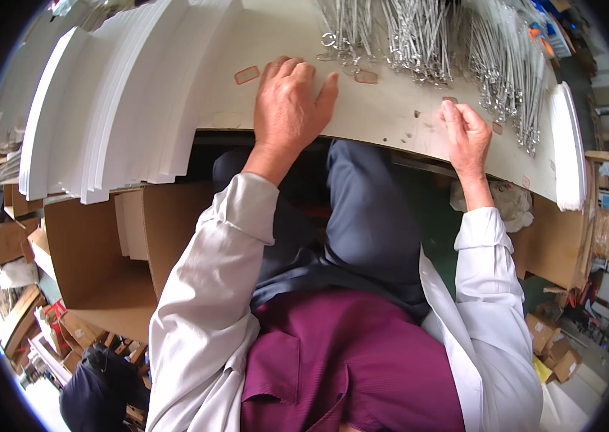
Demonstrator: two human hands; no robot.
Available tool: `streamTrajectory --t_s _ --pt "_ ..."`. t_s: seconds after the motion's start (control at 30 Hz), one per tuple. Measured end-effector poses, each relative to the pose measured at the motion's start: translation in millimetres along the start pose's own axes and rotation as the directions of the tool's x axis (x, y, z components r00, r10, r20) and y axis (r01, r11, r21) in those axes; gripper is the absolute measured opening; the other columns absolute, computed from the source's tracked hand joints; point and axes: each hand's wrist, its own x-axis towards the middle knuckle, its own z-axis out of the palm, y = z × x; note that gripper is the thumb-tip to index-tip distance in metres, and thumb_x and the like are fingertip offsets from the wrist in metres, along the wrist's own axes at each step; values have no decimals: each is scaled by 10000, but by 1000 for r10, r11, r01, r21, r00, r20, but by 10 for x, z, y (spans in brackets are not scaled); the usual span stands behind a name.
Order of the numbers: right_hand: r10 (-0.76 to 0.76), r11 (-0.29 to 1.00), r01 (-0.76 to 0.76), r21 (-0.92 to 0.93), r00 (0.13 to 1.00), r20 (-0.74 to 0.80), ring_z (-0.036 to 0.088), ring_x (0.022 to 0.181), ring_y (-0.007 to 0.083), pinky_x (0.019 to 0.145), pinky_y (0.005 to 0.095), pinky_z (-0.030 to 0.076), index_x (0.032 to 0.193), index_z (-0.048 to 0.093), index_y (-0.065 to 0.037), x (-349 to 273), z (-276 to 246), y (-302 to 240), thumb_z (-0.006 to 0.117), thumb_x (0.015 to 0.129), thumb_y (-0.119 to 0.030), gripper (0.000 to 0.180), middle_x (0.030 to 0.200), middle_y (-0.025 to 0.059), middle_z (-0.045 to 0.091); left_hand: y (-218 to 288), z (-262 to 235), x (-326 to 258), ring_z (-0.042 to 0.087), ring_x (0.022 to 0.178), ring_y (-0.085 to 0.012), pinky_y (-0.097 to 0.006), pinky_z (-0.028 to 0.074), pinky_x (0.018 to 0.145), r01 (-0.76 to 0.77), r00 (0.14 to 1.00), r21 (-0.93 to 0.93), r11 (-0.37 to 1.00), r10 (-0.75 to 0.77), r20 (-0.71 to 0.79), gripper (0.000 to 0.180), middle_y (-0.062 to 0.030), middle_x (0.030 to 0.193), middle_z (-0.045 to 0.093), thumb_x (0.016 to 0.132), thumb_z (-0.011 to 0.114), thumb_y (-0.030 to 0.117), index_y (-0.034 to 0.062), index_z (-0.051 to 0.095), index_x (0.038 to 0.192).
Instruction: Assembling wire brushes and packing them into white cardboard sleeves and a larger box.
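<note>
My left hand (290,104) rests palm down on the pale worktable (229,108), its thumb spread from the bent fingers. Nothing shows in it. Beside its fingertips lies a small red-edged label (247,75), and a second such label (366,76) is past the thumb. My right hand (468,137) is closed near the table's front edge, thumb against the fingers. Whatever it may hold is hidden. Just beyond its fingertips shows a small brownish tag (450,99). Bundles of thin metal rods with looped ends (420,43) lie farther back, between and right of my hands.
Stacked white panels (124,93) stand at the left of the table. A white padded roll or stack (569,147) sits at the right end. Below left is an open cardboard box (96,252). An orange-handled tool (540,42) lies at the back right. A person in a dark cap (99,389) is lower left.
</note>
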Motion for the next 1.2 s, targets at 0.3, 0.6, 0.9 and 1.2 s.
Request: streamTrajectory --t_s 0.3,0.6,0.9,1.2 --pt "7 999 -7 -48 1000 10 454 613 17 565 228 393 816 686 -15 27 -53 10 717 974 -260 293 630 -60 562 11 12 14 649 966 -358 -426 523 878 -23 1000 -27 999 23 19 269 -168 920 697 870 736 240 -19 675 836" --pt "35 999 -35 5 999 4 530 634 21 583 240 435 809 706 -9 54 -17 -9 708 977 -276 315 649 -35 623 37 -242 -168 678 910 -367 -423 549 825 -111 986 -228 967 79 -145 129 -169 921 699 823 744 66 -12 672 896" --pt "94 994 -99 39 990 105 596 781 40 720 218 474 950 724 8 92 -201 264 666 1008 -258 278 818 -14 686 -63 -1004 -1632 653 1081 -399 -443 529 945 312 915 107 944 -329 234 293 -224 1132 683 839 749 181 -6 694 1057" --pt "62 997 -68 36 988 142 628 837 83 779 247 503 1007 698 38 102 -256 558 631 1035 -246 294 887 20 695 -565 -1029 -2338 513 1277 -466 -504 460 1058 783 402 386 487 -871 283 933 -318 1358 528 805 766 478 -15 359 1483"
